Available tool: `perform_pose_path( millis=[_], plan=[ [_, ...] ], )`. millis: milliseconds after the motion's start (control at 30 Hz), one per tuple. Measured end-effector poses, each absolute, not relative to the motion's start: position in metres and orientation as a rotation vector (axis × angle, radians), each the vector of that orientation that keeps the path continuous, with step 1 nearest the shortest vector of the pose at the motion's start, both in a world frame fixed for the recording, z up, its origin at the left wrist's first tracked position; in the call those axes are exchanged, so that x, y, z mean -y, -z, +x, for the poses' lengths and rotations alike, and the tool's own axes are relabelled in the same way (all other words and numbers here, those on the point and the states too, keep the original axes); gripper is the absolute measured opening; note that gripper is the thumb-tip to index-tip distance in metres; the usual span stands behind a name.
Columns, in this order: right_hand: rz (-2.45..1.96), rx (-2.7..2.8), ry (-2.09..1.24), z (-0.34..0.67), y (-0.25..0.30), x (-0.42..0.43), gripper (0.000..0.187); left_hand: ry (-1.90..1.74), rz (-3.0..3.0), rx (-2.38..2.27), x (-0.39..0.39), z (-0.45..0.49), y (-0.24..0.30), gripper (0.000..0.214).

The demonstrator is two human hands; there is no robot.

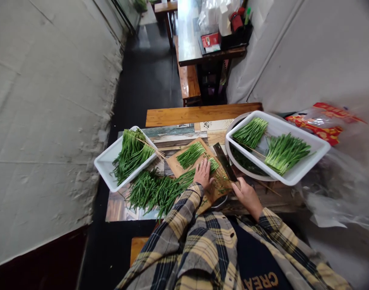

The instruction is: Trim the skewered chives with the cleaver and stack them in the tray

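Note:
My left hand (203,174) rests over a bunch of garlic chives (186,179), its fingers curved over the stems and holding them against the wooden cutting board (176,164). The long leaves trail off the board to the left. Closed round its handle, my right hand (247,196) grips a dark-bladed kitchen knife (225,162), which lies just right of the stem ends. A short cut bundle of chives (191,155) sits on the board's far part. Small green scraps are scattered near the blade.
A white tub (103,164) with chives and thin sticks stands left. On the right, another white tub (319,147) holds two chive bundles and rests over a round metal basin (233,155). Plastic bags (329,121) lie beyond it. A wooden bench (202,114) runs along the far side.

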State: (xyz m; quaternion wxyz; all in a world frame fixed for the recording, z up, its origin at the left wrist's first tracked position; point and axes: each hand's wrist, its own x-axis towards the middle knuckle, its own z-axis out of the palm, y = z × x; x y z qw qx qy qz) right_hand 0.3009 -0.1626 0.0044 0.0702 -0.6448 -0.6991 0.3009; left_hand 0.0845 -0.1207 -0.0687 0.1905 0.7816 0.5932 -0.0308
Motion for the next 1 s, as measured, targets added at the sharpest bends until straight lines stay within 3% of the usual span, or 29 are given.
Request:
perform_pose_path(
  millis=[400,633,1000],
  plan=[
    [-1.894,1.915,-1.035,0.293,-0.025,0.226,0.039,-0.052,2.000,-2.008,0.203,-0.005,0.053,0.077],
    [-2.084,1.703,-0.890,0.301,-0.032,0.232,0.048,-0.213,1.830,-2.209,0.202,-0.025,0.063,0.072],
    [-2.024,1.729,-0.966,0.283,-0.026,0.248,0.051,-0.254,1.805,-2.227,0.216,-0.047,0.064,0.062]
  ],
)
